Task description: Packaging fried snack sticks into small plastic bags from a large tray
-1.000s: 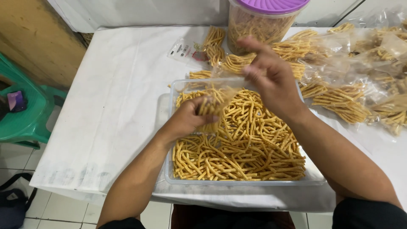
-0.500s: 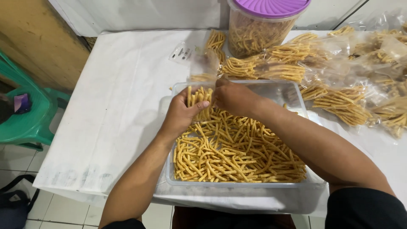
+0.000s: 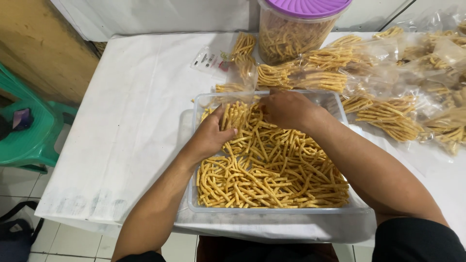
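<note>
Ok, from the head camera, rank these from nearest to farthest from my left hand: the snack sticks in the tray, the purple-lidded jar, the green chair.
1. Snack sticks in the clear tray: left hand rests on them.
2. Purple-lidded jar: far side of the table, up and right.
3. Green chair: off the table, far left.

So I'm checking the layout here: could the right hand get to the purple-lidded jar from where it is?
Probably yes. The right hand sits at the tray's far edge, and only low filled bags lie between it and the jar; it could pass over them.

Bright even light, soft shadows, sharp focus, slight edge distortion.
</note>
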